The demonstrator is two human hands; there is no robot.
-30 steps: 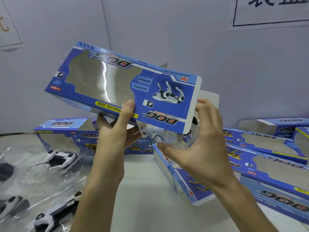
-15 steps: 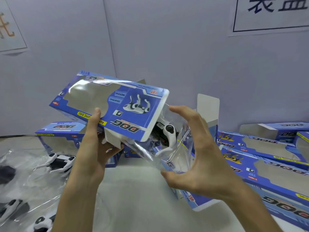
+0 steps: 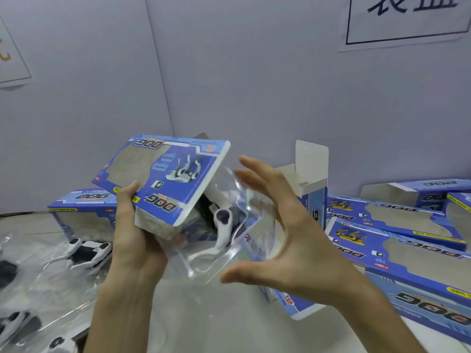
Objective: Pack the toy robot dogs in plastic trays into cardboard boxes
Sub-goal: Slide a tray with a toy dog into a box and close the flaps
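My left hand (image 3: 137, 240) grips a blue windowed cardboard box (image 3: 165, 174) from below, its open end tilted down toward me. A clear plastic tray (image 3: 229, 240) holding a white and black toy robot dog (image 3: 221, 225) sticks partly out of that open end. My right hand (image 3: 288, 233) spans the tray's outer end in a wide C. Its thumb is at the tray's lower corner and its fingertips are at the upper edge. The dog's body is hidden inside the box.
More toy dogs in clear trays (image 3: 86, 253) lie at the left on the table. Several blue boxes (image 3: 397, 235) lie at the right, one box (image 3: 311, 189) stands with its flap up behind my right hand, and another (image 3: 84, 212) sits behind my left hand. A grey wall closes the back.
The box has come lower and tilted so its open end faces me. The tray with the dog now shows more below the flap, and my right hand has spread wider around it.
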